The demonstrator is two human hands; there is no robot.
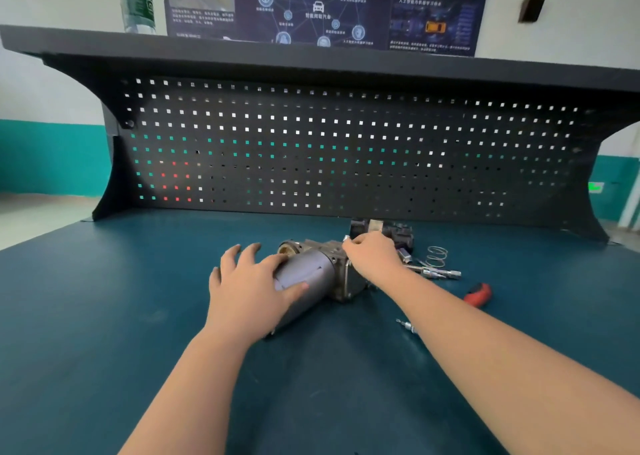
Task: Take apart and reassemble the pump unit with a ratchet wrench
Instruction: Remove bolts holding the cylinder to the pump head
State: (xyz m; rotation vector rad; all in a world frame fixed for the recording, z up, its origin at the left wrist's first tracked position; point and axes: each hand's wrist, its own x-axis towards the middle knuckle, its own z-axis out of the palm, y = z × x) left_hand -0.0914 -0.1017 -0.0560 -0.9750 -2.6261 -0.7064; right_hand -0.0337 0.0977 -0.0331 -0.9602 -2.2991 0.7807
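Note:
The pump unit point(322, 269), a grey motor cylinder joined to a metal block, lies on its side in the middle of the blue bench top. My left hand point(251, 286) rests on the cylinder with fingers spread and the thumb across its top. My right hand point(372, 254) is over the metal block at the far end, fingers curled, pinching a small silvery part point(345, 238) at the block's top edge. The ratchet wrench's red handle point(479, 294) lies to the right, partly hidden behind my right forearm.
A black detached pump part point(398, 233) sits behind my right hand. A coil spring point(437, 256), metal sockets and extension bars point(441, 274) lie to the right, and a small bit point(406, 326) lies near my forearm. A black pegboard point(346, 150) rises at the bench's back.

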